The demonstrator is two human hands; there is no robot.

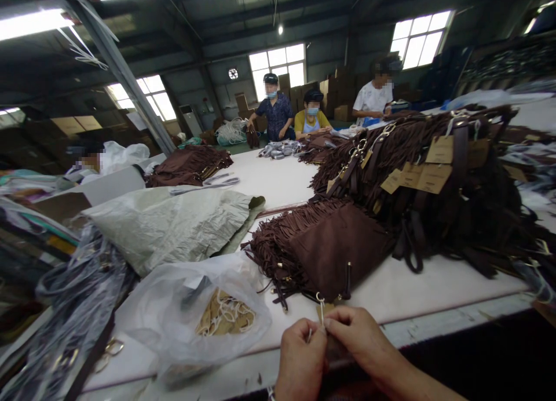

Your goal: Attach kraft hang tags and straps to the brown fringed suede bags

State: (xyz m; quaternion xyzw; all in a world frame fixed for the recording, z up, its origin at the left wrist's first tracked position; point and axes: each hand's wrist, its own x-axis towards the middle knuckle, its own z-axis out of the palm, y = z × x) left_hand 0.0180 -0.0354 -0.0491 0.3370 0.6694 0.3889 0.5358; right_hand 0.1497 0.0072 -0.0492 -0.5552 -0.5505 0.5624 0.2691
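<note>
At the table's front edge, my left hand (303,354) and my right hand (356,337) are closed close together, fingertips pinching a thin white string (322,314). The string runs up to a metal ring at the lower edge of a dark brown fringed bag (339,244), which lies flat. A tan hang tag (325,312) shows behind my fingers, partly hidden by them. Left of my hands stands an open clear plastic bag (174,314) holding several tan tags (228,314) with tangled white strings.
Fringed brown bags with tags form a large pile (417,169) at the right. A greenish woven sack (174,221) and plastic-wrapped straps (82,308) lie at the left. Another brown stack (186,166) sits farther back. Several people, one a person in dark blue (274,116), are beyond the table.
</note>
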